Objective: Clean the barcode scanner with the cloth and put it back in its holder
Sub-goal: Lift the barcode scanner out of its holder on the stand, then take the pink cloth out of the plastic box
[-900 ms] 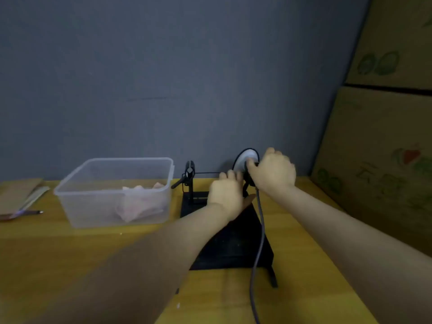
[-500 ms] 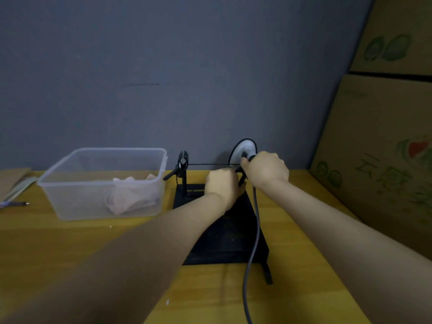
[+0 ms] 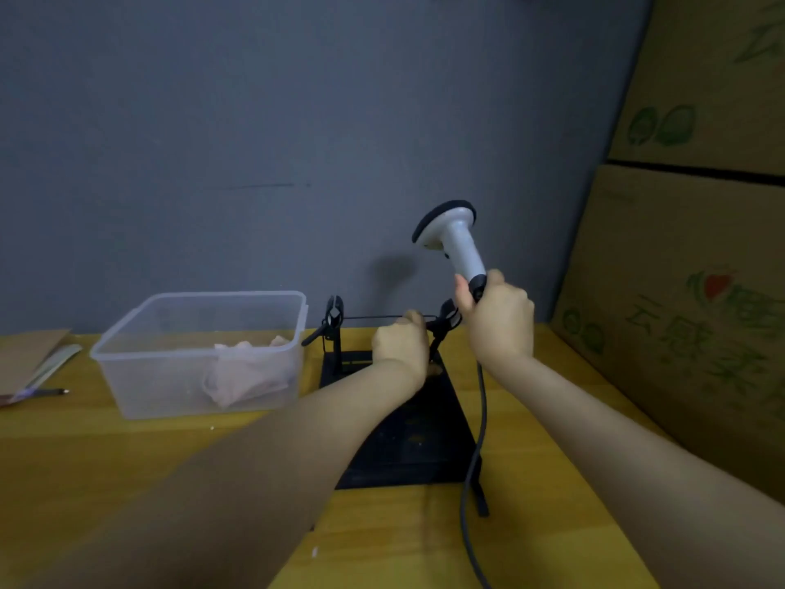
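My right hand [image 3: 497, 318] grips the handle of the white barcode scanner [image 3: 452, 238], which is raised head-up above the black holder [image 3: 408, 440]. The scanner's grey cable [image 3: 478, 440] hangs from my fist down over the holder's base. My left hand [image 3: 401, 344] is closed around the holder's thin crossbar next to the right clamp [image 3: 446, 320]. A pale pink cloth [image 3: 242, 371] lies crumpled inside the clear plastic box [image 3: 140, 376] to the left of the holder.
The wooden table [image 3: 85, 461] carries the box and holder. Cardboard boxes [image 3: 688, 291] are stacked along the right side. A pen [image 3: 42, 393] and flat cardboard pieces [image 3: 25, 359] lie at the far left. A grey wall stands close behind.
My right hand has lifted the scanner up out of the holder's right clamp. My left hand stays on the holder's crossbar.
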